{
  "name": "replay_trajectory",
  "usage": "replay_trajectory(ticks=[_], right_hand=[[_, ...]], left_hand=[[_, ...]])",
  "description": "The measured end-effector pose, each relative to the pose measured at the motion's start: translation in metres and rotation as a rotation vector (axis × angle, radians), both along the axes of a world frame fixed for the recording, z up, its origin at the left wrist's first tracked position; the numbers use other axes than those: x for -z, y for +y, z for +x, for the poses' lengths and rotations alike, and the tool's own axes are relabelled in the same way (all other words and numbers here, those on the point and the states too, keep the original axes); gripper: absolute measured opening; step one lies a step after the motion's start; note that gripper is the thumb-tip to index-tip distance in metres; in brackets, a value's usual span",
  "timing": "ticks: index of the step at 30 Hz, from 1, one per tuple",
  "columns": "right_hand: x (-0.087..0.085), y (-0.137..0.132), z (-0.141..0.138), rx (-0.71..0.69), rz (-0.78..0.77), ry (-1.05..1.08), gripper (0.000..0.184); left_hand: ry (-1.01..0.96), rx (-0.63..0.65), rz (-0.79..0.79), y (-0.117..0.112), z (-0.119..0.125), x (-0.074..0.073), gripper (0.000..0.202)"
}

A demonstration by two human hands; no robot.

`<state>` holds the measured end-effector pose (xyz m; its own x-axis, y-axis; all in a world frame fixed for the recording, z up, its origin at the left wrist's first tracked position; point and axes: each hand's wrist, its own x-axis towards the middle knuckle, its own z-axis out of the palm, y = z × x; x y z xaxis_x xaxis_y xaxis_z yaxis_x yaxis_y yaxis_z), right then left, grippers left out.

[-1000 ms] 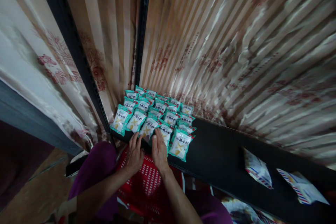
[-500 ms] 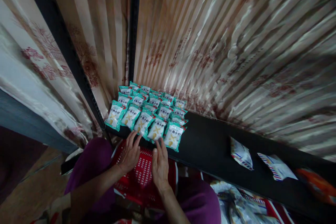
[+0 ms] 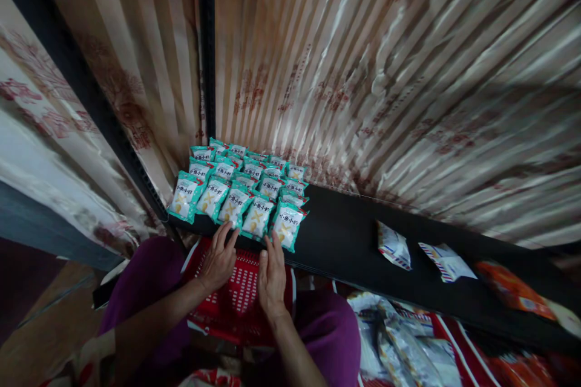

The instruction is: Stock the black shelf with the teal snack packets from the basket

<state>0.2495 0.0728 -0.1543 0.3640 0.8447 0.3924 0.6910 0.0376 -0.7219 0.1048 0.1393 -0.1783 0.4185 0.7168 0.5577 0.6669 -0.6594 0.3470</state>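
Observation:
Several teal snack packets (image 3: 236,184) lie in neat rows at the left end of a black shelf (image 3: 349,236). My left hand (image 3: 218,257) is open, fingers stretched forward, its tips touching the front edge of a packet in the front row. My right hand (image 3: 271,272) is also open and flat, its fingertips at the lower edge of the rightmost front packet (image 3: 286,225). Neither hand holds anything. Both hover over a red plastic basket (image 3: 240,296) that sits on my lap, below the shelf edge.
Striped, patterned curtain (image 3: 363,72) hangs behind the shelf, with a dark post (image 3: 206,42) at the corner. Two white packets with striped edges (image 3: 394,245) lie further right on the shelf, an orange pack (image 3: 512,290) beyond. More packets (image 3: 399,344) are piled below at the right.
Both hands have drawn back slightly from the front row of packets, fingers now just at the packet edges. The view has swung right, showing more of the shelf and the pile below.

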Motion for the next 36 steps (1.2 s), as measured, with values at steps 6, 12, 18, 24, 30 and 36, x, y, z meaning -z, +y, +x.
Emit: replay_trajectory(ticks=[6, 12, 18, 24, 30, 36], right_hand=[[0.008, -0.004, 0.047, 0.271, 0.057, -0.004, 0.054], [0.016, 0.010, 0.060, 0.225, -0.005, 0.069, 0.059], [0.015, 0.013, 0.060, 0.207, -0.015, 0.059, 0.057], [0.019, 0.007, 0.059, 0.205, -0.012, 0.058, 0.062], [0.009, 0.004, 0.067, 0.176, -0.048, 0.214, 0.064], [0.004, 0.022, 0.089, 0.149, -0.079, 0.461, 0.071]], left_hand=[[0.055, 0.080, 0.046, -0.011, 0.011, 0.003, 0.052], [0.070, 0.188, 0.056, -0.011, 0.030, 0.005, 0.059], [0.090, 0.212, 0.071, -0.006, 0.037, 0.009, 0.058], [0.089, 0.208, 0.079, -0.008, 0.039, 0.012, 0.060], [0.096, 0.212, 0.116, -0.016, 0.046, 0.008, 0.060], [0.173, 0.293, 0.160, -0.021, 0.067, -0.004, 0.055]])
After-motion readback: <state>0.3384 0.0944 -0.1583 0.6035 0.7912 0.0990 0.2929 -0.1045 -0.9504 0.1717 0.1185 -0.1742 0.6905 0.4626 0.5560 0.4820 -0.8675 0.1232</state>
